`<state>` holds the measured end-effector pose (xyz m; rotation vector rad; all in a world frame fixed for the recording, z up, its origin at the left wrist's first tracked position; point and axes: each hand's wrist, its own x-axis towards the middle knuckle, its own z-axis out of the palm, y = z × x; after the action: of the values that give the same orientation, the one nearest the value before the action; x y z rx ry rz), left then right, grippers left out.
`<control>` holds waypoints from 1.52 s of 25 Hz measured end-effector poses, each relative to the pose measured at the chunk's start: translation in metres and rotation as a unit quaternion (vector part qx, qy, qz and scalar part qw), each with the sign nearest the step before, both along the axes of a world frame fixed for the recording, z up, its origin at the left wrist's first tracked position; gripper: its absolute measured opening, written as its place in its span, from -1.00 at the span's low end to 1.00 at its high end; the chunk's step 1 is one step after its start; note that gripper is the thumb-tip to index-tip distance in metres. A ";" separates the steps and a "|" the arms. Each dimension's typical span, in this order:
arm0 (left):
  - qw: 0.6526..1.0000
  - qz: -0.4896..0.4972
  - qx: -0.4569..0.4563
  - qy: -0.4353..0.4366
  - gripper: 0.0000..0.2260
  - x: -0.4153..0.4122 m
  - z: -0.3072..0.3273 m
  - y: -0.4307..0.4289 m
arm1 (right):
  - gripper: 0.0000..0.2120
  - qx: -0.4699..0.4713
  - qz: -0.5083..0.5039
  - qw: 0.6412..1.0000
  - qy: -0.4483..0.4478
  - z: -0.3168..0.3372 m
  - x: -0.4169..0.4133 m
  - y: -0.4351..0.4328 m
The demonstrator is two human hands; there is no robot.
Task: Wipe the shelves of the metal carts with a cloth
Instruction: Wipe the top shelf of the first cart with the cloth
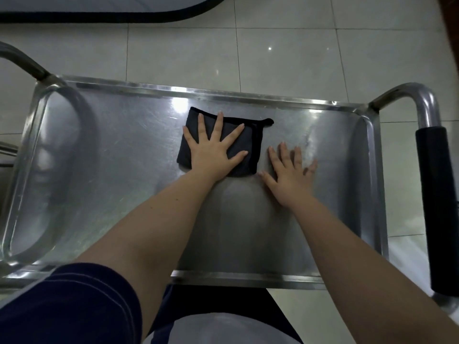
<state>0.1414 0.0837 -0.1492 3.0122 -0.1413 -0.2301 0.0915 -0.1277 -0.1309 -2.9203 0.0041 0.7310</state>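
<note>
A folded black cloth (250, 147) lies flat on the top shelf (124, 170) of a stainless steel cart, a little behind its middle. My left hand (213, 150) presses down on the cloth with its fingers spread and straight. Just to the right of the cloth, my right hand (289, 175) rests flat on the bare metal, fingers spread, not touching the cloth.
The shelf has a raised rim (248, 95) all round. A cart handle with a black grip (437, 199) stands at the right end, and a bare metal handle (24, 63) at the left. Pale floor tiles (298, 45) lie beyond, with a dark-edged mat (99, 16) at the top.
</note>
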 end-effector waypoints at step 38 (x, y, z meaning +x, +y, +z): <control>0.996 0.084 0.005 0.037 -0.38 -0.033 0.009 0.292 | -0.41 -0.051 -0.011 0.995 -0.080 -0.007 -0.046 0.154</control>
<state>0.1087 0.3758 -0.1401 2.9976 0.1209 -0.3247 0.0456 0.0266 -0.1383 -3.0626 0.0584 0.5071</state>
